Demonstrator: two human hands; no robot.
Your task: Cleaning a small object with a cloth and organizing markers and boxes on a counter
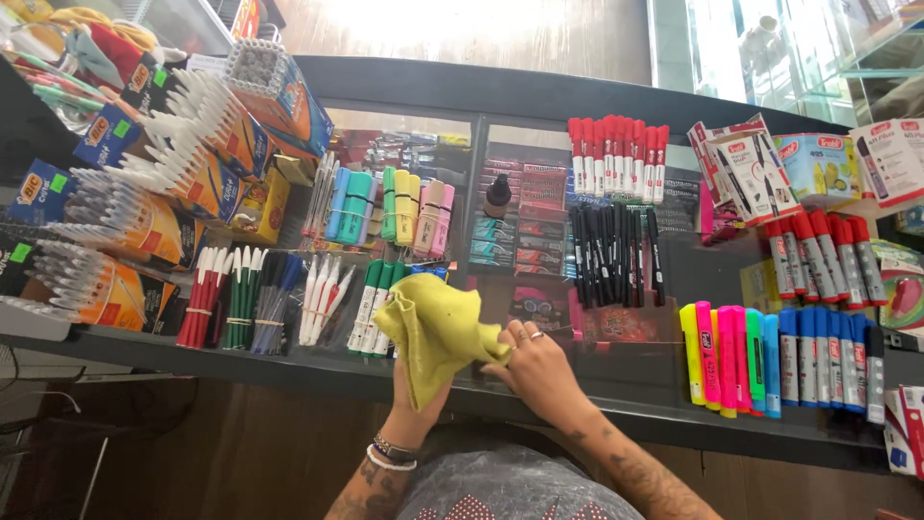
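- Yellow-green cloth (433,332), crumpled, is held up over the front edge of the glass-topped desk (616,380), just in front of the pens on display
- The left hand (416,404) is under and behind the cloth, mostly hidden by it; its fingers cannot be seen, so I cannot tell how they close, though the cloth hangs from that hand
- The right hand (537,371) is at the right edge of the cloth, its fingers (502,345) curled shut and pinching a fold; rings show on two of them
- Beaded bands sit on the left wrist (393,453)
- Behind the cloth lie white-and-green markers (371,303) in a banded bundle, touching or nearly touching its left side
- Far left, orange and blue pen boxes (144,231) stand tilted in rows, with white pen caps sticking out
- Pastel highlighters (385,204) in blue, green, yellow and pink lie in banded bundles at centre
- A small dark bottle (497,195) stands upright beside them
- Red-capped markers (616,157) stand above a row of black pens (616,252)
- Right front, neon highlighters (730,358) in yellow, pink, green and blue lie side by side, next to blue markers (828,358)
- Upper right, white and red cartons (741,173) lean beside a light blue box (818,166)
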